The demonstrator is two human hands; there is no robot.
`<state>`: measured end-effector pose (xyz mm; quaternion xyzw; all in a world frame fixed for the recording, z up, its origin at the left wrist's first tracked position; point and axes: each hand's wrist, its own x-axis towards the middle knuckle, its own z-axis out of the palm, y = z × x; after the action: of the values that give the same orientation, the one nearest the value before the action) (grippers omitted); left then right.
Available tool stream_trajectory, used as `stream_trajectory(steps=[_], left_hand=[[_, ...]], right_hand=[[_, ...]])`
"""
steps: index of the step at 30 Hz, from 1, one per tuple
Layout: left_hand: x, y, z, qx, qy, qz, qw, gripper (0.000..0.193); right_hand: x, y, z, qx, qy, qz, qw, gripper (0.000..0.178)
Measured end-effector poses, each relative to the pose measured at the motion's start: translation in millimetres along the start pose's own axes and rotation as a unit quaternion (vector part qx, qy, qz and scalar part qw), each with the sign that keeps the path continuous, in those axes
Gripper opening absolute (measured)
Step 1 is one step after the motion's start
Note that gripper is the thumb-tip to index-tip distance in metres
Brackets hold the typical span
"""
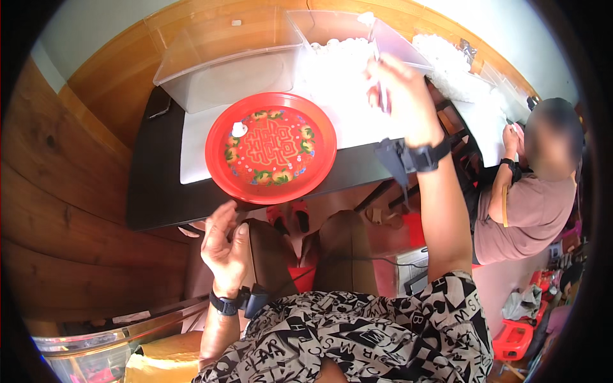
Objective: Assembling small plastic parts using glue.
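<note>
My right hand (402, 96) is raised over the right side of the table, in front of a clear plastic box (399, 48) with many small white pieces (341, 54) in it. Its fingers are closed round a slim, stick-like tool (382, 97), blurred by glare, so its kind is unclear. A round red tray (217, 169) with painted flowers rests at the table's front edge. One small white piece (239, 129) lies on its left side. Just below the tray, my left hand (225, 247) hangs in the air with fingers apart, holding nothing.
Another clear box (230, 70) stands behind the tray, on white sheeting over the dark table (159, 191). A dark phone-like object (159, 107) lies left. At right, a person (530, 198) sits beside a white heap (440, 57). A wooden wall (83, 191) borders the left.
</note>
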<state>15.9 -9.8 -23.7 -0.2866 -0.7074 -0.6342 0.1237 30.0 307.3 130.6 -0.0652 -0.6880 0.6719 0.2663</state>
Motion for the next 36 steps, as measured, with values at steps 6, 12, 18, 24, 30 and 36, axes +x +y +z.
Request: stream_trajectory(steps=[6,12,18,24,30,36], left_hand=[[40.0,-9.4,-6.9,0.259,-0.107,0.14,0.95,0.055],[51.4,-11.0,-7.8,0.363,-0.124,0.174,0.907,0.036],[47.4,0.3,17.1,0.313,-0.081,0.249,0.913,0.028],[42.1,17.2,60.3,0.305,-0.066,0.235,0.921,0.027],[46.9,26.5,102.7,0.318,-0.06,0.2,0.925,0.023],[49.1,36.8,99.0,0.244,-0.063,0.182,0.95,0.028]], right_hand=[[-59.7,63.4,2.6,-0.099,-0.01,0.101,0.99,0.012],[-73.8,102.1,-12.1,-0.147,0.019,0.109,0.983,0.014],[-75.4,106.9,-13.8,-0.117,0.049,0.116,0.985,0.014],[-73.5,120.7,-10.5,-0.171,0.076,0.024,0.982,0.015],[-74.9,120.7,-9.8,-0.205,0.089,0.022,0.974,0.014],[-72.9,126.8,-8.7,-0.214,0.089,0.011,0.973,0.013]])
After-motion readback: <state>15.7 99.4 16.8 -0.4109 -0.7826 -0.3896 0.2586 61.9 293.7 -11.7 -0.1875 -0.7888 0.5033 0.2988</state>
